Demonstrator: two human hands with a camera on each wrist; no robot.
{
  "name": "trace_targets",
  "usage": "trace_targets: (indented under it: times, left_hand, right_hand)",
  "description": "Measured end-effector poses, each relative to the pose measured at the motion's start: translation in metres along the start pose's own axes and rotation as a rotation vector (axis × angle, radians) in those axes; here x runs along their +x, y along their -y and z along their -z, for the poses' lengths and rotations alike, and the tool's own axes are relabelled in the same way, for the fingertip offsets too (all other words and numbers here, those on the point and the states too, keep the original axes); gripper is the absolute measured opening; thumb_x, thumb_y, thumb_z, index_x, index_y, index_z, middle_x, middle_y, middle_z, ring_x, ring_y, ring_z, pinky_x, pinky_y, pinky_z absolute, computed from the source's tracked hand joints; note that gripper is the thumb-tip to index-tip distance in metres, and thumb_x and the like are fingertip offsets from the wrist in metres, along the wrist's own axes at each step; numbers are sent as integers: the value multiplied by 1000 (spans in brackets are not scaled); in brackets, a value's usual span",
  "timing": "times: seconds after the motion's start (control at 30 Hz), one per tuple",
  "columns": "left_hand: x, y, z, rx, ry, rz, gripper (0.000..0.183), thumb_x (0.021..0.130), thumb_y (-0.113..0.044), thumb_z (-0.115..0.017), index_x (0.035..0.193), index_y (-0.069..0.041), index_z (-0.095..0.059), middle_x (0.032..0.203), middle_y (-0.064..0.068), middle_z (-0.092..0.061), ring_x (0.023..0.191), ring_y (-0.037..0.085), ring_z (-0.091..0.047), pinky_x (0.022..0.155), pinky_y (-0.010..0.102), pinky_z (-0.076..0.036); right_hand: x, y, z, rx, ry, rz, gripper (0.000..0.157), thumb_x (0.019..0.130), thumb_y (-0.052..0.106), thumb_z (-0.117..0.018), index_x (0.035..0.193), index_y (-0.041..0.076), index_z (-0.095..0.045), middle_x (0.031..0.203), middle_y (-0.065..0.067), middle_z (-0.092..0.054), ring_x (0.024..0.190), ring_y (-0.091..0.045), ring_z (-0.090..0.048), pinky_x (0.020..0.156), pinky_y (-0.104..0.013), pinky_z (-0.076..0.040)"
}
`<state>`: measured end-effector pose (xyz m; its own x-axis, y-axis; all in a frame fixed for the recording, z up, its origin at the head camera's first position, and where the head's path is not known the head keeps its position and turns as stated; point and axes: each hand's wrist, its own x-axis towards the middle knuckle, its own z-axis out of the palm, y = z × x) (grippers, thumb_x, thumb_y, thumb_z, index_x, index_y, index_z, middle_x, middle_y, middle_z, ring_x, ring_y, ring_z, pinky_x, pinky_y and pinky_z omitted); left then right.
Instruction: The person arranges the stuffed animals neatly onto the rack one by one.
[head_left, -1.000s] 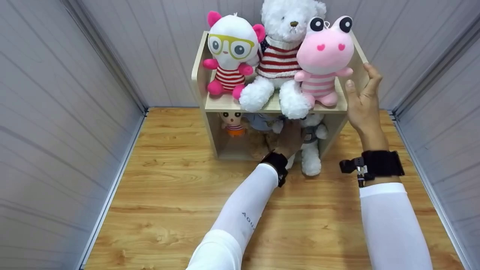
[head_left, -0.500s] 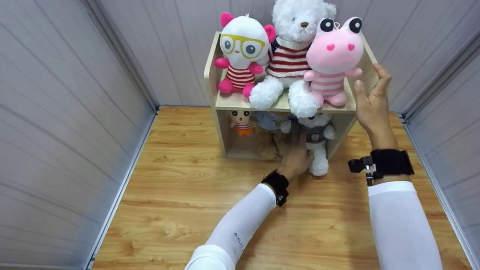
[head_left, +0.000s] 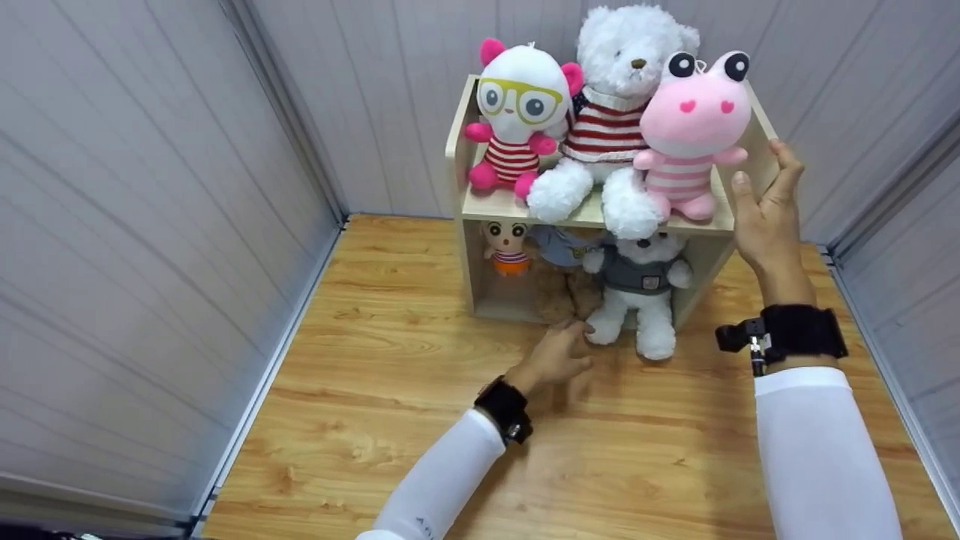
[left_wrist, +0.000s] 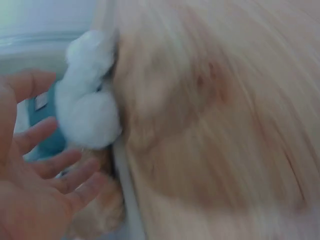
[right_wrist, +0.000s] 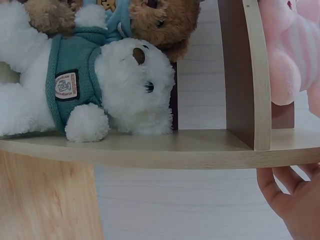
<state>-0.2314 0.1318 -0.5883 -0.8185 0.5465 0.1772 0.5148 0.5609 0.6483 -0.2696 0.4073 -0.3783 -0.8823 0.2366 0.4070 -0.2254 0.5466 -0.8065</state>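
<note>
A small wooden shelf [head_left: 598, 216] bears soft toys on two levels. In its lower compartment, at the right, sits a white teddy bear [head_left: 645, 276] in a dark sweater, its legs hanging over the front edge. My left hand [head_left: 553, 356] is just in front of that bear's foot, over the floor, with loosely spread fingers and nothing held. The left wrist view is blurred but shows its spread fingers [left_wrist: 60, 162] near the bear's white fur [left_wrist: 92, 120]. My right hand [head_left: 772, 221] touches the outside of the shelf's right side panel [right_wrist: 210, 156].
On top sit a pink-eared plush with yellow glasses [head_left: 523, 105], a large white bear [head_left: 611, 124] in a striped sweater and a pink frog [head_left: 694, 127]. Below are an orange-shorts doll [head_left: 510, 247] and a brown bear [head_left: 559, 292]. Panel walls [head_left: 195, 187] enclose the wooden floor [head_left: 360, 375].
My left hand has drawn out of the lower compartment, back and to the left, leaving the white bear seated there. My right hand stays at the side panel. The head view has shifted left.
</note>
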Motion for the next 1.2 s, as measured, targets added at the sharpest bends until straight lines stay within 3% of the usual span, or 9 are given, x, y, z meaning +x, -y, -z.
trace_targets:
  times: [0.1, 0.3, 0.4, 0.57, 0.7, 0.8, 0.93, 1.03, 1.2]
  left_hand:
    - [-7, -3, 29, 23, -204, -66, 38, 91, -13, -72, 127, -5, -64, 123, 10, -70, 111, 27, -66, 99, 34, -52]
    - [-2, -26, 124, 85, -814, -127, 35, 85, -12, -75, 118, -6, -63, 121, 13, -63, 114, 28, -57, 102, 39, -50]
    - [4, -31, 170, 145, -946, -66, 54, 81, -22, -80, 128, -10, -58, 138, 16, -49, 126, 31, -47, 108, 42, -45]
    - [19, -20, 222, 303, -872, 102, 90, 82, -37, -79, 158, -17, -34, 168, 11, -23, 147, 33, -30, 122, 46, -29]
    - [27, -7, 237, 281, -726, 156, 101, 86, -36, -76, 164, -17, -15, 169, 6, -28, 147, 29, -37, 121, 45, -33]
    - [31, -1, 236, 245, -676, 177, 100, 87, -34, -75, 164, -23, -11, 157, 9, -47, 130, 30, -55, 106, 45, -47]
    - [36, 0, 234, 294, -653, 197, 99, 88, -32, -73, 163, -30, -8, 123, 13, -68, 85, 28, -65, 74, 42, -55]
    - [41, -1, 235, 334, -614, 211, 100, 89, -30, -72, 162, -32, -3, 99, 11, -68, 66, 25, -61, 59, 37, -52]
    - [51, -3, 236, 337, -563, 230, 102, 90, -27, -71, 161, -32, 1, 85, 8, -63, 61, 24, -61, 55, 36, -52]
  right_hand:
    - [3, -3, 0, -1, 8, 2, 56, 106, 40, -42, 155, 31, -17, 171, -4, -15, 157, -30, -21, 128, -48, -13]
    - [7, -5, 1, 6, 10, 22, 56, 106, 38, -43, 155, 30, -17, 171, -5, -14, 158, -30, -17, 128, -48, -11]
    - [9, -6, 1, 0, 2, 16, 56, 106, 38, -44, 155, 30, -17, 171, -5, -15, 156, -32, -21, 127, -49, -14]
    - [12, -8, -1, -9, 4, 2, 58, 105, 40, -45, 155, 32, -17, 171, -6, -16, 154, -36, -25, 126, -51, -17]
    - [13, -11, -1, -18, 14, 2, 58, 105, 39, -45, 155, 31, -16, 171, -7, -15, 155, -37, -23, 127, -52, -16]
    - [15, -14, 1, -25, 17, -9, 59, 105, 38, -46, 155, 32, -15, 172, -7, -13, 155, -38, -22, 126, -54, -15]
    - [18, -17, 6, -46, 17, -40, 62, 104, 39, -48, 155, 37, -13, 172, -6, -12, 152, -42, -27, 124, -59, -19]
    - [19, -20, 8, -59, 12, -49, 64, 103, 40, -50, 155, 41, -12, 172, -7, -14, 149, -41, -32, 122, -60, -23]
    - [23, -28, 11, -70, 19, -32, 76, 100, 36, -56, 156, 42, -5, 166, -11, -23, 140, -37, -37, 117, -55, -29]
